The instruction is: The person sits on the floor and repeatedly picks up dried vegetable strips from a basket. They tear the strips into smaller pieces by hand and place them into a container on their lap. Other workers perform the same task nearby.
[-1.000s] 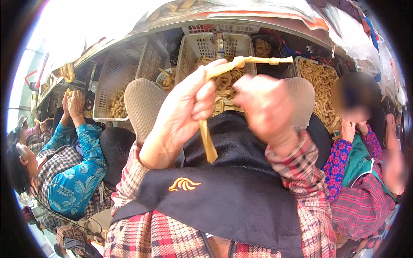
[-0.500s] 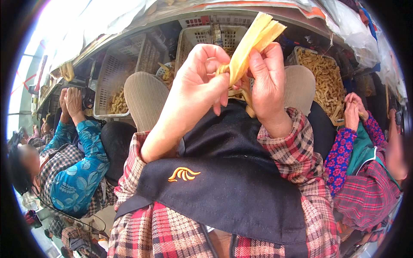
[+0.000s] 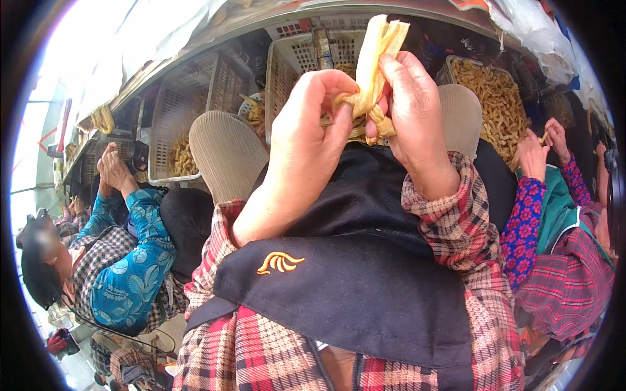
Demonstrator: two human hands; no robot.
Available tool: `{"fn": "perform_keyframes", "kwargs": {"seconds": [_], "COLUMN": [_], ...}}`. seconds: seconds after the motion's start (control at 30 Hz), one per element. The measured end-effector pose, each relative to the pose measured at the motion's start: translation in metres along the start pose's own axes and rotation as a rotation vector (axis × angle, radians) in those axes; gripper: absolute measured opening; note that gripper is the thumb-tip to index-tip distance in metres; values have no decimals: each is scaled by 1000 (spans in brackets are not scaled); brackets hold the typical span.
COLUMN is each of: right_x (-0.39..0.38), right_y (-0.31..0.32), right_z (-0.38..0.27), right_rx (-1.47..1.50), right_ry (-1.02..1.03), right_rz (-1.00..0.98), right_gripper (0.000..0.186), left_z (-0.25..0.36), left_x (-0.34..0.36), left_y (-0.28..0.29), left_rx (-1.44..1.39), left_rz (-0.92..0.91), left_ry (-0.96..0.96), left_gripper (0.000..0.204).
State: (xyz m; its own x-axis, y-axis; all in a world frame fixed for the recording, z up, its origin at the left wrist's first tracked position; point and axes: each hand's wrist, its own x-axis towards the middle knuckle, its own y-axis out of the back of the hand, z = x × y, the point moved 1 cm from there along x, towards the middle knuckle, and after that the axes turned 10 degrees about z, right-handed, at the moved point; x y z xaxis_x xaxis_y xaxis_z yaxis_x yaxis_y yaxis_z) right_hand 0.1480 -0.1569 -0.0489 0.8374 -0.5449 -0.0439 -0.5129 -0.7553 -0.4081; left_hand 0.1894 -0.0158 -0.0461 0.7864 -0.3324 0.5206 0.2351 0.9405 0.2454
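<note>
Clearly, knotting is the step in hand: the pale yellow strip (image 3: 370, 75) appears to be wrapped over itself between the two hands, at about one o'clock from the centre of the view and above the lap. The left hand (image 3: 310, 120) is drawn to a narrow pinch, thumb and forefinger meeting on the small bend at the strip's nine o'clock side. The right hand (image 3: 417, 114) holds it from the three o'clock side, thumb laid along the upright part and the other fingers curled in behind. How the turns cross beneath the fingertips is partly covered, so I can't say whether the tuck is complete. I judge that the next move calls for a firm grip on both sides and an even, gentle pull, since the strip looks soft enough to tear.

Its broad, split end points to roughly twelve o'clock, leaning slightly towards one, and the long axis follows that line down to the crossing; a lumpy, twisted part hangs below towards five. Beyond it at twelve stands a perforated white crate (image 3: 280, 72); at two, another holds a heap of knotted-looking pieces (image 3: 489, 104).
</note>
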Motion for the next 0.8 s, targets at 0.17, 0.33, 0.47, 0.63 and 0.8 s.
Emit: {"fn": "perform_keyframes", "kwargs": {"seconds": [0.17, 0.33, 0.47, 0.63, 0.8], "right_x": [1, -4, 0, -19, -18], "right_y": [-2, -4, 1, -14, -15], "right_z": [4, 2, -3, -4, -7], "right_rx": [-33, 191, 166, -256, -841], "right_ry": [243, -180, -363, 305, 831], "right_rz": [77, -65, -287, -72, -4], "right_gripper": [20, 21, 27, 26, 19], "left_z": [5, 6, -2, -8, 0], "left_x": [-3, -2, 1, -1, 4], "left_y": [6, 6, 16, 18, 16], "left_rx": [80, -88, 56, 78, -328], "left_rz": [-84, 70, 18, 182, 37], "left_ry": [254, 6, -33, 157, 559], "left_gripper": [18, 19, 8, 10, 16]}}
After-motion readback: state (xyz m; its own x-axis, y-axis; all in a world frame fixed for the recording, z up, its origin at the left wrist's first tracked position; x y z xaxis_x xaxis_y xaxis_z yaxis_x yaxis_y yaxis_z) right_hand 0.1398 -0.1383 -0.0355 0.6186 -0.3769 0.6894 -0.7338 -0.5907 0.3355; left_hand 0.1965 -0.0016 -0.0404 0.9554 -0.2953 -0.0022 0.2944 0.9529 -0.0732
